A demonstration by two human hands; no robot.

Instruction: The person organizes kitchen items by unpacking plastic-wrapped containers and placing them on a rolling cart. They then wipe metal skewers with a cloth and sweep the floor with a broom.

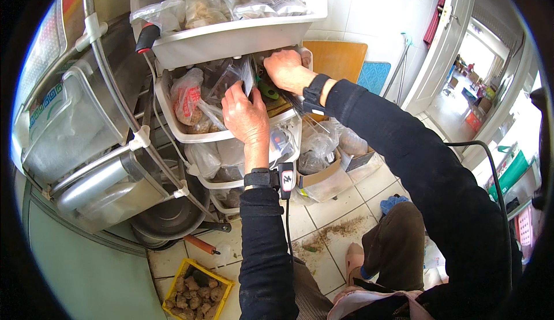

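My left hand (246,114) grips the lower edge of a thin grey flat packet (248,75), which stands on edge in the second white plastic basket (194,137) of a stacked rack. To its right my right hand (283,67) reaches into the same basket under the top tier; its fingertips are hidden. Just below the right hand lies a green plastic object (269,91) with dark openings, its kind unclear. Left of my left hand sits a knotted clear bag with red print (187,95), above tan rounded pieces (202,126). Crumpled clear plastic (223,80) lies behind.
Above hangs the top white basket (233,38) full of bagged goods. A metal-tube rack (117,82) with clear bins stands left, frying pans (169,216) below. Open cartons (320,177) are at the right. A yellow crate (227,292) of brown tubers and scattered dirt (342,229) lie on the tiles.
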